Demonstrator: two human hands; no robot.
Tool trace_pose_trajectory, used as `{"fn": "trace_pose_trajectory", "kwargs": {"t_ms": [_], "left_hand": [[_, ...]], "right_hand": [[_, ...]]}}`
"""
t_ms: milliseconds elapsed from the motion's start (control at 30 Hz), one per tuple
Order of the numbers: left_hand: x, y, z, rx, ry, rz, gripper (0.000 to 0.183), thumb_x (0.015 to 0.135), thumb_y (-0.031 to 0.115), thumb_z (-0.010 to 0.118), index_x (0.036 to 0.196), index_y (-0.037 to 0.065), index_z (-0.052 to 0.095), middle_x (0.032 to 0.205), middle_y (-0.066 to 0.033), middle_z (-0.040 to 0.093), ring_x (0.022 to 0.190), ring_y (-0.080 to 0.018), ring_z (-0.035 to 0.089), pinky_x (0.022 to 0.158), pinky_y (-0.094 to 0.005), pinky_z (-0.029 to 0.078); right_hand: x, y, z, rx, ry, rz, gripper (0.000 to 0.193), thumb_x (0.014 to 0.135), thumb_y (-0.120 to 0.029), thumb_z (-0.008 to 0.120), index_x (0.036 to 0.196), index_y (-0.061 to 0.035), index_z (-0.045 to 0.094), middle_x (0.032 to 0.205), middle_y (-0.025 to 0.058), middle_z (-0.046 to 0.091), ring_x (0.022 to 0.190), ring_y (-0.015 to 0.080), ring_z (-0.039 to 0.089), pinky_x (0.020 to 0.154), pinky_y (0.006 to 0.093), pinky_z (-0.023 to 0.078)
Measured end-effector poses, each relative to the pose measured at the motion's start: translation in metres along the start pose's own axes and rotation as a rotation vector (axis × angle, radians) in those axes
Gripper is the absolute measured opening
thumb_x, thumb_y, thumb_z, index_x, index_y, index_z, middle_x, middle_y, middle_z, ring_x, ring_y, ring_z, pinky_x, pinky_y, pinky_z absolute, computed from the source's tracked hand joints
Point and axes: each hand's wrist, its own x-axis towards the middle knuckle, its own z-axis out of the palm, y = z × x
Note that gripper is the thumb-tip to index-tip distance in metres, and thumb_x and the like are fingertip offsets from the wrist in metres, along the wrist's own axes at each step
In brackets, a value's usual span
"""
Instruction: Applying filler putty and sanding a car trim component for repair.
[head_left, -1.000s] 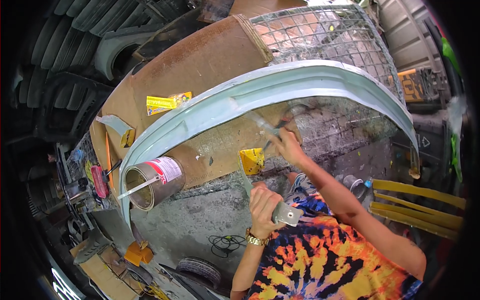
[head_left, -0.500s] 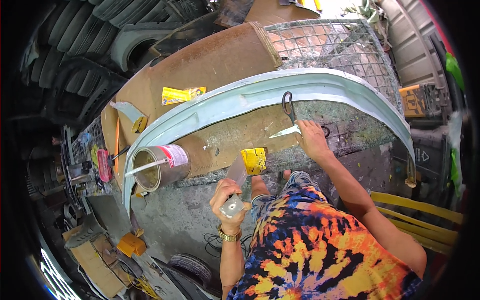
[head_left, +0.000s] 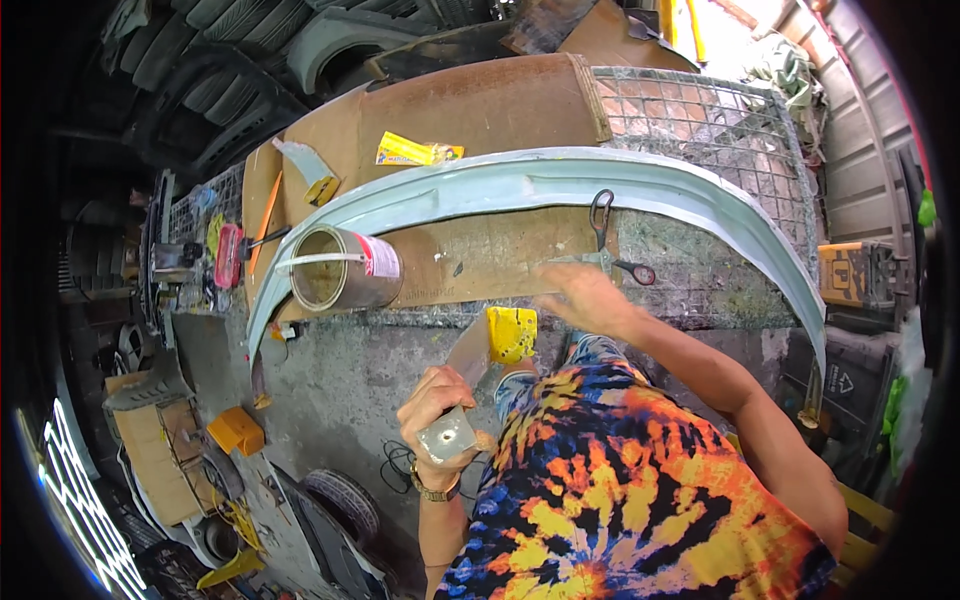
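Observation:
My left hand [head_left: 436,420] is closed around a tool with a greyish flat blade and a yellow end [head_left: 512,335]. A pale squarish piece with a small hole [head_left: 447,437] sticks out at the top of that fist; how the two join is hidden. Over the near edge of the cardboard, my right hand [head_left: 590,298] is empty, its slightly blurred fingers stretched to the left. Just beyond it lie opened scissors [head_left: 604,235] with dark handles, their blades partly behind the fingers. A long, curved, pale blue-green panel [head_left: 500,185] arches across the table.
An open metal can [head_left: 375,285] with a stick across its mouth stands left, inside the arch. Farther back are a yellow packet [head_left: 415,150] and another yellow-ended blade [head_left: 305,165]. Brown cardboard [head_left: 470,100] covers part of the wire-mesh table [head_left: 700,115]. A tyre [head_left: 342,503] lies on the floor.
My right hand has come off the scissors and moved left and nearer, leaving them on the table. The left hand keeps its tool, a little farther left. The whole view has shifted.

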Motion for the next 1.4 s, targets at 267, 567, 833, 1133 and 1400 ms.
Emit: {"fn": "trace_pose_trajectory", "kwargs": {"t_ms": [267, 567, 833, 1133, 1400], "left_hand": [[-0.011, 0.041, -0.018, 0.067, -0.163, 0.208, 0.064, 0.07, 0.061, 0.075, 0.069, 0.0, 0.057, 0.061, -0.0074, 0.054, 0.055, -0.0223, 0.053, 0.061, -0.0386, 0.048], [-0.061, 0.028, -0.072, 0.282, 0.279, 0.078, 0.058, 0.082, 0.055, 0.07, 0.073, 0.0, 0.056, 0.061, -0.0053, 0.052, 0.059, -0.019, 0.052, 0.059, -0.0319, 0.044], [-0.079, -0.06, -0.168, 0.237, 0.662, -0.225, 0.048, 0.086, 0.048, 0.069, 0.085, 0.002, 0.058, 0.074, -0.0028, 0.056, 0.066, -0.0088, 0.048, 0.06, -0.0227, 0.038], [-0.028, -0.18, -0.279, 0.089, 0.372, -0.272, 0.044, 0.083, 0.043, 0.072, 0.082, 0.001, 0.059, 0.072, -0.0055, 0.056, 0.064, -0.0169, 0.051, 0.059, -0.0283, 0.041], [-0.001, -0.229, -0.32, 0.007, 0.267, -0.305, 0.04, 0.082, 0.039, 0.073, 0.082, 0.001, 0.06, 0.074, -0.0054, 0.055, 0.068, -0.0165, 0.052, 0.06, -0.0291, 0.041]], "right_hand": [[0.021, -0.054, 0.018, 0.469, -0.296, 0.153, 0.027, 0.09, -0.025, 0.06, 0.099, 0.0007, 0.058, 0.085, 0.0218, 0.067, 0.076, 0.0392, 0.065, 0.07, 0.043, 0.05], [0.035, 0.029, 0.069, 0.175, 0.047, 0.133, 0.024, 0.09, -0.023, 0.057, 0.102, -0.002, 0.062, 0.09, 0.0222, 0.066, 0.086, 0.0415, 0.063, 0.073, 0.0468, 0.05], [0.087, -0.103, 0.02, 0.247, -0.023, -0.012, 0.028, 0.092, -0.021, 0.057, 0.114, -0.0047, 0.064, 0.104, 0.0205, 0.066, 0.096, 0.039, 0.063, 0.083, 0.0431, 0.05], [0.271, -0.216, 0.077, 0.447, 0.181, -0.055, 0.03, 0.092, -0.014, 0.058, 0.118, 0.0002, 0.059, 0.109, 0.0175, 0.067, 0.098, 0.0252, 0.065, 0.087, 0.0359, 0.05], [0.346, -0.239, 0.174, -0.645, -0.605, -0.089, 0.026, 0.086, -0.013, 0.058, 0.106, -0.0009, 0.068, 0.103, 0.0153, 0.07, 0.096, 0.0325, 0.068, 0.082, 0.0442, 0.053]]}}
